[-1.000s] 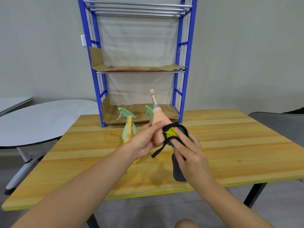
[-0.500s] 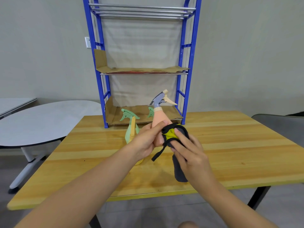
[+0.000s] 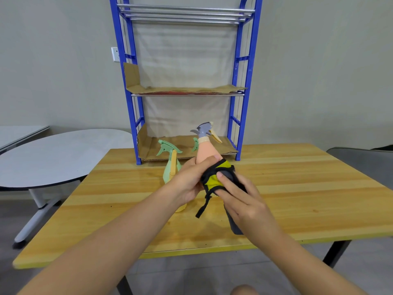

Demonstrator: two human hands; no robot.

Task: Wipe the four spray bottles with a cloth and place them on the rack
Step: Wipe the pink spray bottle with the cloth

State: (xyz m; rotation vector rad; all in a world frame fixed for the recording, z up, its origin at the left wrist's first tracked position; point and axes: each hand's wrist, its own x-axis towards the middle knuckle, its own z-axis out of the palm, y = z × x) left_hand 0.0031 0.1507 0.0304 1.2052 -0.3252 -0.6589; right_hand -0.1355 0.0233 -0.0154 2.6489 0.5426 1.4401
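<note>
Peach spray bottle (image 3: 205, 152) stands nearly upright, nozzle pointing right; left hand (image 3: 188, 184) grips its body, right hand (image 3: 242, 201) presses cloth (image 3: 214, 179) against it.

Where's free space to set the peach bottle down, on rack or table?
Free: middle shelf cardboard between the blue posts; table right of the right hand. Crowded: table in front of the rack's bottom shelf, around the green bottle and left hand.

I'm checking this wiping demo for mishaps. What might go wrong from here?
The cloth's loose black strap dangles near the table and may snag. The peach bottle, tilted in the left hand, might slip. The left forearm may knock the green bottle standing close beside it.
</note>
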